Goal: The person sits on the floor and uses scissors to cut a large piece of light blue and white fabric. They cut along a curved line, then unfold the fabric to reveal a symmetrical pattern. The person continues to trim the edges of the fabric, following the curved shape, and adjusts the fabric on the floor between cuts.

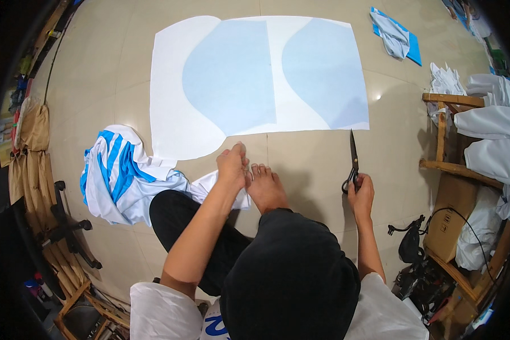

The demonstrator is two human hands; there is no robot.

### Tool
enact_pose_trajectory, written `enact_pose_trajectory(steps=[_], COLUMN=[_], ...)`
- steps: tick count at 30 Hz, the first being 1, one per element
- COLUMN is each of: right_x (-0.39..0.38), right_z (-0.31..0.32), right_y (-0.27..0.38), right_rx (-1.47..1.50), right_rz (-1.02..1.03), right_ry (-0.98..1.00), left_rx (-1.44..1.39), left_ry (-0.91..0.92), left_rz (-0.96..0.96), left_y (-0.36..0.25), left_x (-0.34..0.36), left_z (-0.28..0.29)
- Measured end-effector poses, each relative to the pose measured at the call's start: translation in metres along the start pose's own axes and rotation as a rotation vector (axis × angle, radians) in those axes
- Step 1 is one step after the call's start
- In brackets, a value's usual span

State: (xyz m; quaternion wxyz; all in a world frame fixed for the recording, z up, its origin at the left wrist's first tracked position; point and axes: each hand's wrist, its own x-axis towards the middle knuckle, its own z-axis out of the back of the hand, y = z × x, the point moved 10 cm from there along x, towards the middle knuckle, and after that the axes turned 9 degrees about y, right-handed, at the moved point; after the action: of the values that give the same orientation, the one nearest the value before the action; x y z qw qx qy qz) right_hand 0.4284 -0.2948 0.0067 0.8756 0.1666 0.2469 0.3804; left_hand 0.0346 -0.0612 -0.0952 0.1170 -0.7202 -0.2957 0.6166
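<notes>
A white cloth sheet with two pale blue curved shapes (229,76) lies spread on the floor. My right hand (362,198) grips the handles of a pair of black scissors (354,156). Their blades look closed together, with the tip at the sheet's lower right edge. My left hand (232,167) is closed just below the sheet's near edge, beside my bare foot (265,190). Whatever its fingers may hold is hidden. Left of it, a heap of white and blue striped fabric (119,170) touches the sheet's lower left corner.
At the upper right lies a blue folded piece with grey cloth (392,37) on it. A wooden rack (441,133) with white fabric stacks and a cardboard box (450,215) stands at the right. Brown cloth (31,175) and a chair's wheeled base (68,226) are at the left.
</notes>
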Motion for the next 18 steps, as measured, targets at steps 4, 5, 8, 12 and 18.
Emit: enact_pose_trajectory(steps=[4, 5, 8, 12, 18], right_x=[-0.006, -0.005, -0.018, -0.065, -0.055], right_z=[-0.009, -0.007, -0.035, -0.101, -0.162], right_y=[-0.015, -0.01, -0.017, 0.035, 0.094], right_rx=[-0.003, -0.013, 0.31, 1.125, 0.792], right_rz=[-0.063, -0.098, -0.188, -0.394, -0.332], right_ry=[0.104, 0.154, 0.32, 0.664, 0.832], left_rx=[-0.146, -0.144, -0.131, -0.078, 0.036], left_ry=[0.086, 0.113, 0.189, 0.259, 0.312], left_rz=[0.008, 0.027, 0.099, 0.183, 0.189], left_y=[0.011, 0.013, 0.018, 0.023, 0.023], left_x=[0.003, 0.004, 0.002, -0.009, -0.016], left_z=[-0.031, -0.035, -0.046, -0.056, -0.067])
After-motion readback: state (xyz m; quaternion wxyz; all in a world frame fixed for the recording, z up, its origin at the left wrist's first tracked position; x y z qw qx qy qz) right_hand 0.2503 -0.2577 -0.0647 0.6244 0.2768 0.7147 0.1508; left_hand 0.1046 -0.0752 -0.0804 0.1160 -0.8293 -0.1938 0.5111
